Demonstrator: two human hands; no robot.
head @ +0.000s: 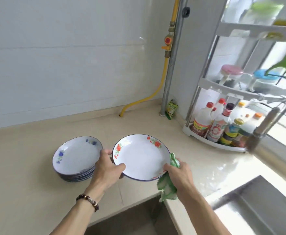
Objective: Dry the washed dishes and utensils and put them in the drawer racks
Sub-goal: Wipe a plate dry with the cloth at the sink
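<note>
Red-flowered plate (141, 158) was held above the counter (28, 167) edge, left hand (107, 165) pinching its rim, right hand (177, 173) gripping rim through green cloth (166, 185); a wet rim could've slipped onto the blue-flowered stack (76, 158).

Your left hand (107, 164) grips the near-left rim of a red-flowered plate (141, 156), thumb on top. Your right hand (178, 175) holds its right edge through a green cloth (166, 185). A stack of blue-flowered plates (76, 158) sits on the bench (28, 167), just left.
</note>
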